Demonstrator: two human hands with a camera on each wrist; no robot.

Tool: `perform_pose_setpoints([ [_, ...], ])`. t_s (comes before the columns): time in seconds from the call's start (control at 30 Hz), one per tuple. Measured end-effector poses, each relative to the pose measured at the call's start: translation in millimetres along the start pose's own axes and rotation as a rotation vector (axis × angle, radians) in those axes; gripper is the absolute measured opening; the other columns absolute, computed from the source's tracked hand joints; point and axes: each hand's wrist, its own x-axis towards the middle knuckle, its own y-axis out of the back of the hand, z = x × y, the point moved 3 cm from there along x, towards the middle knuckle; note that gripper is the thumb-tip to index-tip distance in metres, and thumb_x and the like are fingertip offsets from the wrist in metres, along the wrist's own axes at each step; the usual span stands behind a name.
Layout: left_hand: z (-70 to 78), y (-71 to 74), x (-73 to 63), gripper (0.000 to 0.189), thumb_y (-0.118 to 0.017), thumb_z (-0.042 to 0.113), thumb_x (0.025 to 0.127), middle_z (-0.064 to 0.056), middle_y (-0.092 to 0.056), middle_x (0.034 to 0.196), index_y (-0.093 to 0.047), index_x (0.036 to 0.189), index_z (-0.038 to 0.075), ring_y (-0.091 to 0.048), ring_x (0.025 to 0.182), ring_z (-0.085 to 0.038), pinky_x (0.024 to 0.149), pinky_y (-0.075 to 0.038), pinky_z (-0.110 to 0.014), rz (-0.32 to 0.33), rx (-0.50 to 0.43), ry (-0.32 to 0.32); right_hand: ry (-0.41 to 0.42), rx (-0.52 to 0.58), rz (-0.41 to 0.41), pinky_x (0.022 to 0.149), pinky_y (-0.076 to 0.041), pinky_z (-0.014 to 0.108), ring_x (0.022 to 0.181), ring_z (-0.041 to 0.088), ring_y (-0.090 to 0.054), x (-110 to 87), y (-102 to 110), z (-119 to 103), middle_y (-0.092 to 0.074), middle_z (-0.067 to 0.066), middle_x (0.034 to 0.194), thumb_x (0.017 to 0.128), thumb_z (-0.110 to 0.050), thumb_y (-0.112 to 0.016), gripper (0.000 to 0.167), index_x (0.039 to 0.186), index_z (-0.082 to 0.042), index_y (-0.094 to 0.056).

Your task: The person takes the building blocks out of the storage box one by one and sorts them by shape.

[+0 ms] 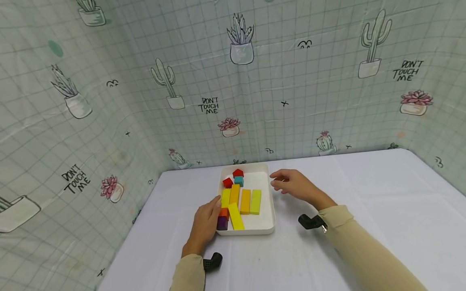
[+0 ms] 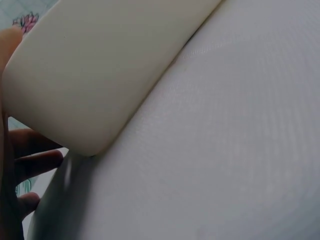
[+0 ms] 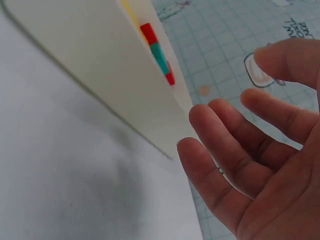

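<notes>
A white rectangular tray [image 1: 263, 223] sits on the table with coloured blocks inside. Long yellow and orange blocks, such as an orange one [image 1: 245, 202] and a yellow-green one [image 1: 255, 202], lie in its middle. Red blocks [image 1: 238, 173] and a teal block [image 1: 238, 181] are at its far end; a purple block [image 1: 222, 223] and an orange-red block [image 1: 224, 212] fill the near left corner. My left hand [image 1: 204, 223] rests along the tray's left wall, thumb at the rim in the left wrist view. Beside the right wall, my right hand [image 1: 294, 184] hovers apart from it, fingers loosely bent and holding nothing.
A white cloth covers the table [image 1: 382, 210]. Behind it and to the left hangs a grid-patterned curtain [image 1: 284, 81] with cactus drawings. Each wrist carries a black camera, one on the left [image 1: 213, 262] and one on the right [image 1: 311, 222].
</notes>
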Motion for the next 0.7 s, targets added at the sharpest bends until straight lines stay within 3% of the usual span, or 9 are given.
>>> perform_pose_setpoints([
  [0.2, -2.2, -0.8, 0.2, 0.052, -0.039, 0.045, 0.107, -0.01, -0.056, 0.143, -0.049, 0.15, 0.018, -0.048, 0.132, -0.035, 0.112, -0.034, -0.057, 0.001, -0.013, 0.016, -0.011, 0.016, -0.035, 0.083, -0.058, 0.037, 0.097, 0.024, -0.064, 9.5, -9, -12, -0.067, 0.009, 0.113, 0.094, -0.025, -0.069, 0.043, 0.13, -0.004, -0.063],
  [0.47, -3.9, -2.2, 1.4, 0.054, -0.036, 0.049, 0.107, -0.01, -0.057, 0.142, -0.05, 0.149, 0.017, -0.048, 0.131, -0.035, 0.111, -0.035, -0.058, 0.004, -0.019, 0.03, -0.033, -0.047, -0.105, 0.086, -0.057, 0.037, 0.098, 0.023, -0.063, 25.1, -25, -20, -0.067, 0.008, 0.113, 0.09, -0.023, -0.072, 0.046, 0.131, -0.003, -0.063],
  [0.7, -3.8, -0.5, 1.4, 0.055, -0.036, 0.05, 0.107, -0.009, -0.057, 0.142, -0.051, 0.149, 0.017, -0.049, 0.131, -0.034, 0.112, -0.034, -0.057, 0.011, -0.035, 0.027, 0.001, -0.192, -0.117, 0.092, -0.055, 0.042, 0.106, 0.025, -0.061, 32.3, -38, -27, -0.066, 0.016, 0.12, 0.089, -0.019, -0.073, 0.043, 0.128, -0.004, -0.065],
])
